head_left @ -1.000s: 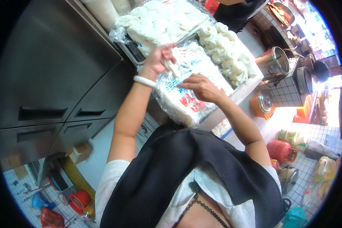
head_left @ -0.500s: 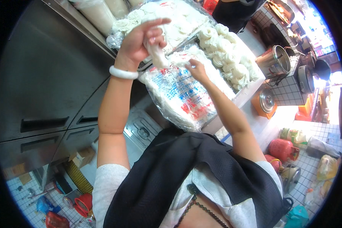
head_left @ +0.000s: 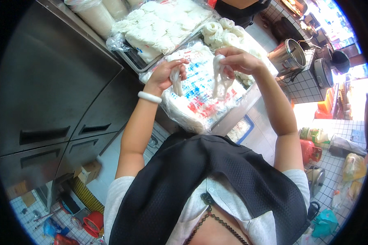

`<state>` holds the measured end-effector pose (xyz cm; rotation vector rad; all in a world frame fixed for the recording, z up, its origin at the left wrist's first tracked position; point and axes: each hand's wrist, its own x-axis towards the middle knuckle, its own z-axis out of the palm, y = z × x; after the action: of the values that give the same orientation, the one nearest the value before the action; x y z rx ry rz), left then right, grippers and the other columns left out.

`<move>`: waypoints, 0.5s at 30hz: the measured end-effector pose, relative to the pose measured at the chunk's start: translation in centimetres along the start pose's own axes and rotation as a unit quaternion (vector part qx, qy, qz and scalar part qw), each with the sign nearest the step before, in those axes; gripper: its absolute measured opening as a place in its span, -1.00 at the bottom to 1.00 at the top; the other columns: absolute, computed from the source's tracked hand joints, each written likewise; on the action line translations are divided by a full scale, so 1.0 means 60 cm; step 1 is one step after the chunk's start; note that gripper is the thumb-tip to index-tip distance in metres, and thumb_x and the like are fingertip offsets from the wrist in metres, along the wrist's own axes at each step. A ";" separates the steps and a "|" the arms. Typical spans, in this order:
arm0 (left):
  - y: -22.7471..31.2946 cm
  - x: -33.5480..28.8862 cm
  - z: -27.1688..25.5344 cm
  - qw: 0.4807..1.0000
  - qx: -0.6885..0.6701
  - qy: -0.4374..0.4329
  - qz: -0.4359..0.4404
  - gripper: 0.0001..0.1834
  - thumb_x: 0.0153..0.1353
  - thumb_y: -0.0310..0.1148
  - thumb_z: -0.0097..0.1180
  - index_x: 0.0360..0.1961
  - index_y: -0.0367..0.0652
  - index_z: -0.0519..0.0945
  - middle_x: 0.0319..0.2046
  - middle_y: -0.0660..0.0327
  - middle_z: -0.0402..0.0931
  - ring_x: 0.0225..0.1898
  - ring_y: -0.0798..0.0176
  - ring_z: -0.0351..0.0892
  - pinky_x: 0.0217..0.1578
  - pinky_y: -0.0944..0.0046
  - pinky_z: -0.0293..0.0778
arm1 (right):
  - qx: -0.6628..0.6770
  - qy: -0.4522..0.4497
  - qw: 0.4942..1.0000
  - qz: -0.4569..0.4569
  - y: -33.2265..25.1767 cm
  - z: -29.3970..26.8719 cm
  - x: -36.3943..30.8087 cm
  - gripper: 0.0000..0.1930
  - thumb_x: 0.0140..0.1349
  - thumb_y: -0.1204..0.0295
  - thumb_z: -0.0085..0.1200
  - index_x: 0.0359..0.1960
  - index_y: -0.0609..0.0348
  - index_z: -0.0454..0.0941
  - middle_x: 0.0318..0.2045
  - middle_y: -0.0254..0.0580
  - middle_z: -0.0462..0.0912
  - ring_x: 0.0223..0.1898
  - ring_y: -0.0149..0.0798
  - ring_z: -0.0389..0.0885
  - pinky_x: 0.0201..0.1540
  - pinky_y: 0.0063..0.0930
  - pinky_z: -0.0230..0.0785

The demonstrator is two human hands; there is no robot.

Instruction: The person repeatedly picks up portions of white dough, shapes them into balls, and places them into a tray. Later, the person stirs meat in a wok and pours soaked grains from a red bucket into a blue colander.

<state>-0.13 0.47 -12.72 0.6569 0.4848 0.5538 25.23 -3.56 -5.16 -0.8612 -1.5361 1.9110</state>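
White rice noodles point(head_left: 221, 83) hang from my right hand point(head_left: 242, 61), its thumb and fingers pinched over the top of the loop. Another hank of white noodles point(head_left: 176, 83) dangles from my left hand point(head_left: 166, 74), which wears a white bangle; its fingers curl round the strands. Both hands are over a clear plastic bag point(head_left: 198, 79) with blue and red print, full of white noodles. Behind my left hand, loose noodles point(head_left: 159, 24) cover a tray. Coiled noodle bundles point(head_left: 229, 34) fill a white box beyond my right hand.
A steel cabinet point(head_left: 49, 90) lines the left side. At the back left stand tall bags of white stuff point(head_left: 90, 16). A person in dark clothing point(head_left: 237, 12) is at the far side. A steel pot point(head_left: 288, 55), a tiled counter point(head_left: 300, 90) and a red gas cylinder point(head_left: 310, 151) are on the right.
My left hand has come lower and nearer with its noodles. My right hand has lifted off the bag, moved right, and now holds a hanging loop of noodles.
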 end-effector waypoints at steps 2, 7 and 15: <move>-0.004 0.015 0.011 0.998 0.052 0.045 0.016 -0.81 0.08 -0.32 0.06 -0.32 -0.20 0.52 -0.51 0.23 0.54 -0.39 0.34 0.54 -0.36 0.33 0.36 | 0.025 -0.082 0.996 -0.019 -0.020 0.009 -0.001 -0.90 0.10 0.47 -0.12 -0.44 0.24 0.42 -0.71 -0.28 0.46 -0.75 -0.55 0.44 -0.74 -0.79 0.27; -0.010 0.047 0.030 0.985 0.139 -0.044 0.096 -0.65 0.13 -0.14 0.02 -0.29 -0.25 0.53 -0.41 0.24 0.53 -0.31 0.39 0.50 -0.35 0.40 0.36 | 0.091 -0.070 0.993 -0.019 -0.050 0.023 0.016 -0.80 0.06 0.49 -0.14 -0.30 0.34 0.42 -0.72 -0.29 0.45 -0.74 -0.55 0.43 -0.72 -0.79 0.26; -0.043 0.022 0.040 0.976 0.166 -0.118 0.076 -0.48 0.04 -0.17 0.12 -0.05 -0.28 0.35 -0.31 0.18 0.49 -0.28 0.33 0.49 -0.25 0.37 0.40 | 0.105 -0.003 0.994 0.035 0.000 -0.032 0.051 -0.71 0.09 0.39 -0.11 -0.18 0.32 0.36 -0.55 -0.21 0.46 -0.54 -0.46 0.47 -0.72 -0.71 0.20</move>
<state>3.07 -1.45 -13.15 1.0728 0.3045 0.5350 24.71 -0.08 -5.88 -0.8257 -1.2948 2.0813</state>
